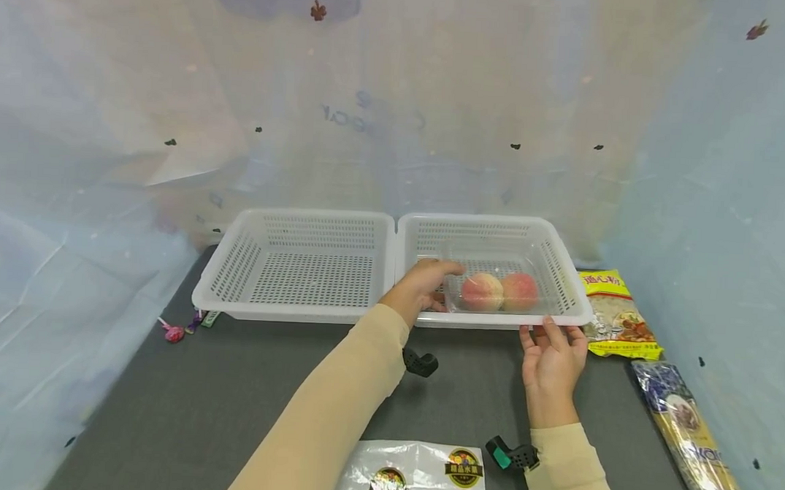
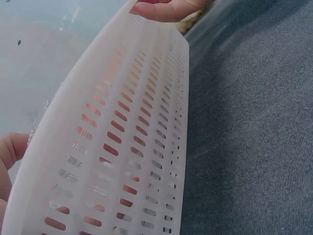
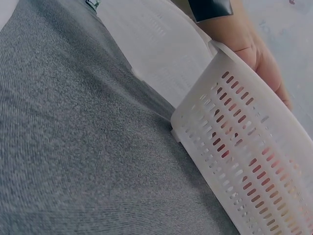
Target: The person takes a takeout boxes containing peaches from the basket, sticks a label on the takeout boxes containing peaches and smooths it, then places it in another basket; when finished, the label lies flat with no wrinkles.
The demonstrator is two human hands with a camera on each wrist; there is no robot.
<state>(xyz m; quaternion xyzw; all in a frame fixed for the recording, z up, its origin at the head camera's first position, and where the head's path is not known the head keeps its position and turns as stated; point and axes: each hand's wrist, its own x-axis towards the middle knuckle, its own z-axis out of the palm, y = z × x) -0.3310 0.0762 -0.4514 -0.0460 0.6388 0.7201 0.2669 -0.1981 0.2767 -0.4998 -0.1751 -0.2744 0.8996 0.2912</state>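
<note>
L hand [image 1: 425, 284]: inside R basket [image 1: 488, 319], at left end of box, fingers spread about it; gripping or just touching, can't tell.
R hand [image 1: 554, 362]: below front rim of R basket, near its R corner, fingertips at rim; holding or only touching, can't tell.
Box [image 1: 497, 263]: in R basket, right of L hand, just beyond R fingertips; clear plastic.
Peaches [image 1: 482, 292]: two, side by side in box, right of L hand.
Box feel: prob. light, thin, a bit slick; likely to flex or crack if squeezed.
Box hold: best by both short ends, low down, kept level.
Peach feel: prob. softish, quick to bruise; better not pressed.
R basket feel: prob. light, stiff; might skid if pushed at rim.
L basket [image 1: 297, 317]: left of L hand, beside R basket.
Yellow bag [image 1: 619, 321]: just right of R hand.
Sheet [image 1: 415, 476]: nearer than both hands, btwn forearms.
</note>
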